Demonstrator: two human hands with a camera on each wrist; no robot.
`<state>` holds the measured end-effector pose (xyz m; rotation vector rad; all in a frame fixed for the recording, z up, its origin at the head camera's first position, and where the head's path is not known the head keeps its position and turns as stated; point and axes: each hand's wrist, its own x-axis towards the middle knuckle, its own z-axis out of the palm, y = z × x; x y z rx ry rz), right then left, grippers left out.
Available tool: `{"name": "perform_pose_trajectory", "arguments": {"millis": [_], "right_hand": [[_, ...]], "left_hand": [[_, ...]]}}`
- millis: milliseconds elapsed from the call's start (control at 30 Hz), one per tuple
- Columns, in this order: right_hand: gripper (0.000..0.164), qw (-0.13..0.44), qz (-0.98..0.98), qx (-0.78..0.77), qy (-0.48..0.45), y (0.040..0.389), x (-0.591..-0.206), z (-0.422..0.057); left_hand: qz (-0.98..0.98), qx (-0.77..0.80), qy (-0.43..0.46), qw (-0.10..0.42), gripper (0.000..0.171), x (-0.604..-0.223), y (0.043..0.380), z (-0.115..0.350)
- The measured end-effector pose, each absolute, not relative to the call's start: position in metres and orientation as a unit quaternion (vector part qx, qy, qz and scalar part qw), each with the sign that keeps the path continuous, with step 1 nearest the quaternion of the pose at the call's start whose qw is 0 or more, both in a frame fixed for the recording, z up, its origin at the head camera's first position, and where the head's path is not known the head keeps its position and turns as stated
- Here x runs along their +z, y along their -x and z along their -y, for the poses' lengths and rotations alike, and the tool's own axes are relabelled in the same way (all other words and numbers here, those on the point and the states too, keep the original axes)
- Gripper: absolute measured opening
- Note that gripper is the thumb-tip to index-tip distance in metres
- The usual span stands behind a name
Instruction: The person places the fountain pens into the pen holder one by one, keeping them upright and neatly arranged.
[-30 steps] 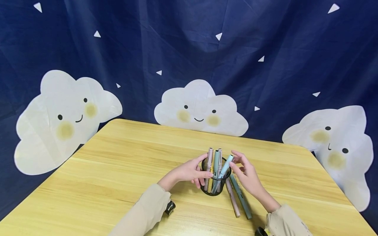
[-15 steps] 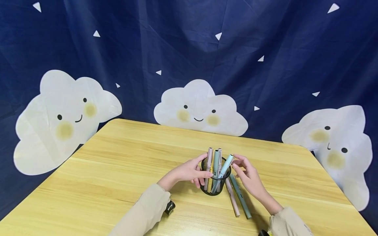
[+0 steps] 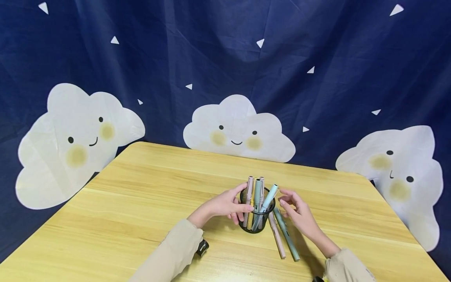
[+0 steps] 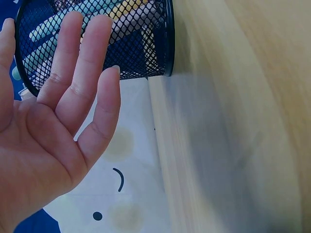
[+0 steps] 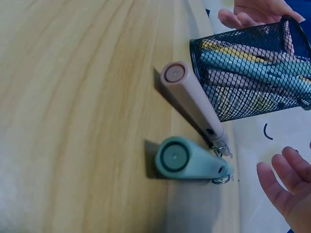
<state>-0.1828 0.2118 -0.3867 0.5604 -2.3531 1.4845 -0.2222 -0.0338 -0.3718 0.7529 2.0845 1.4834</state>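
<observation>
Around the black mesh pen holder [image 3: 252, 228], my left hand [image 3: 222, 204] holds on, thumb across the near rim and index finger at the far side. Its other fingers lie along the mesh in the left wrist view. Upright in the holder are several pens: a mauve one [image 3: 249, 190], a yellow one, a grey-green one [image 3: 258, 192], and a light blue one [image 3: 270, 196] leaning right. My right hand [image 3: 300, 213] hovers just right of the light blue pen, fingers loosely bent and holding nothing. Below it, a pink pen [image 5: 197, 104] and a green pen [image 5: 194, 162] lie side by side.
The wooden table [image 3: 141, 203] extends to both sides and behind the holder. A dark blue curtain [image 3: 218, 47] with smiling white clouds hangs beyond its far edge. Black wrist straps [image 3: 202, 248] show at the sleeves.
My right hand has drawn back a little to the right, its fingertips parting from the light blue pen's cap. The left hand and the holder stay in place.
</observation>
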Motion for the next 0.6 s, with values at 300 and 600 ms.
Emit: {"name": "perform_pose_trajectory", "arguments": {"millis": [300,600], "right_hand": [[0.027,0.136,0.831,0.505,-0.191,0.182,-0.392,-0.216],[0.025,0.13,0.85,0.473,-0.192,0.184,-0.399,-0.222]], "left_hand": [[-0.758,0.543,-0.274,0.236,0.081,-0.371,0.222,0.034],[-0.757,0.544,-0.274,0.236,0.079,-0.371,0.221,0.035]]}}
